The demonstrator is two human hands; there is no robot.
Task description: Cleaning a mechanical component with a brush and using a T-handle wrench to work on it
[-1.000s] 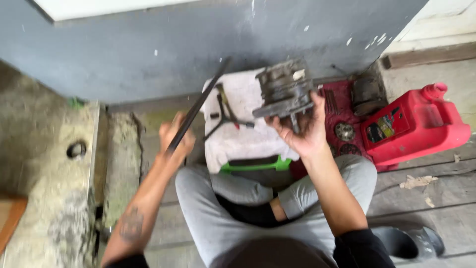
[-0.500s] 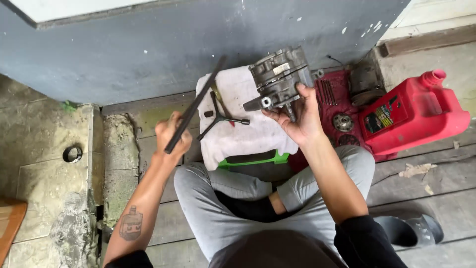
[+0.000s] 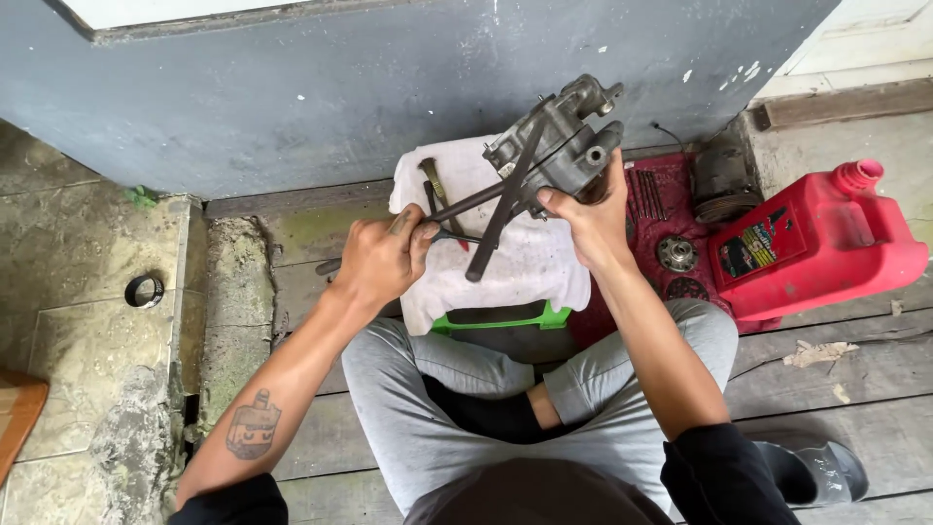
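Two hands are busy here, both closed on something. A grey cast-metal compressor body (image 3: 559, 136) is held up off the lap by the right hand (image 3: 593, 219), with the fingers wrapped under its lower edge and the thumb pressed on its near side. A dark X-shaped metal cross wrench (image 3: 491, 199) is gripped by the left hand (image 3: 384, 258) at the end of one arm, fist fully closed, and its far end is set against the face of the compressor body (whether it's actually seated on a bolt can't be told from this angle).

Below all that, a white cloth (image 3: 539, 267) is spread over a green plastic stool (image 3: 501, 319), with a small hammer-like tool (image 3: 432, 180) lying on it. Off to the right, a red plastic jerry can (image 3: 826, 243) is lying on its side on the wooden plank floor (image 3: 855, 389), and a round pulley part (image 3: 676, 253) is sitting on a red mat (image 3: 651, 194) just beside it.

What could go wrong, judging from this: the compressor body is only supported one-handed in mid-air, so a hard twist could spin it out of the grip and drop it onto the crossed legs. If the wrench isn't seated square, it could slip and knuckles could get smacked.
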